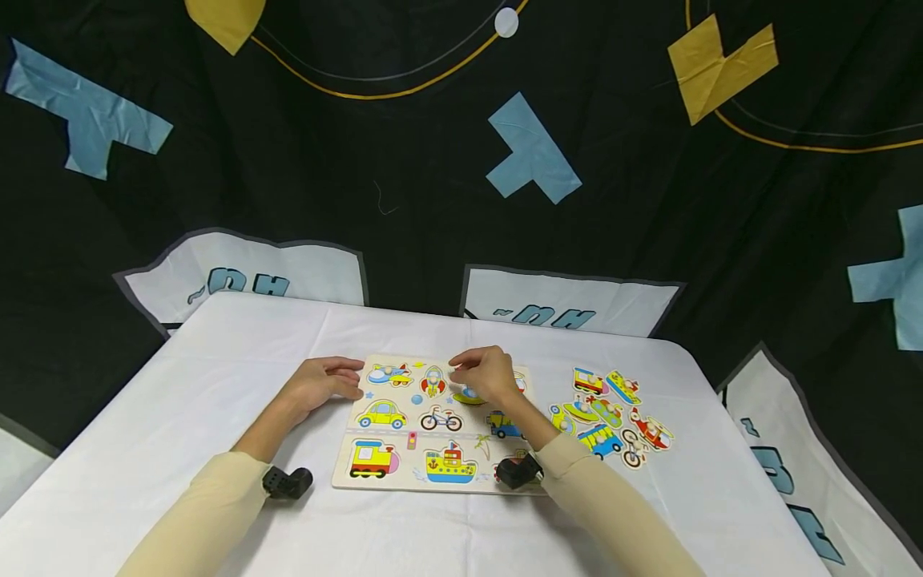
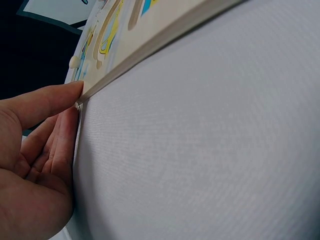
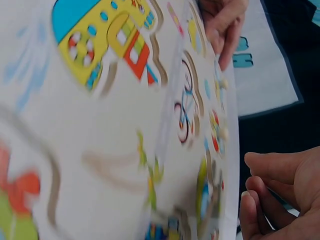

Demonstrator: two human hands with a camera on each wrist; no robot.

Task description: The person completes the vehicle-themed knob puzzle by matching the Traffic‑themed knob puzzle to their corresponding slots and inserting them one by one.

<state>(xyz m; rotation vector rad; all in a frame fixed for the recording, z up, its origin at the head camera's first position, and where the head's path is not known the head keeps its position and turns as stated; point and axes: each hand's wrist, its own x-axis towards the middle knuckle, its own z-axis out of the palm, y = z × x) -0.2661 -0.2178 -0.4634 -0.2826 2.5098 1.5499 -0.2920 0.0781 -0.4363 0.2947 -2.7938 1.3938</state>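
Note:
A wooden peg puzzle board (image 1: 342, 473) printed with vehicles lies flat on the table. My left hand (image 1: 324, 381) is at its upper left side, a fingertip touching the edge in the left wrist view. Above the upper middle of the board hovers my right hand (image 1: 490, 377), fingers loosely bent. The right wrist view shows a gap between thumb and fingers, with nothing held. Beside that hand sits a rocket piece (image 1: 433, 382) with a knob, in the top row. An airplane piece (image 1: 389, 375), also knobbed, sits left of it. My right hand partly hides the flying saucer picture (image 1: 469, 396).
A loose pile of vehicle pieces, including a train (image 1: 588, 381), a bus (image 1: 600, 441), a bicycle (image 1: 633, 449) and a helicopter (image 1: 652, 431), lies right of the board. White cloth covers the table (image 1: 404, 537). A dark curtain (image 1: 404, 176) hangs behind it.

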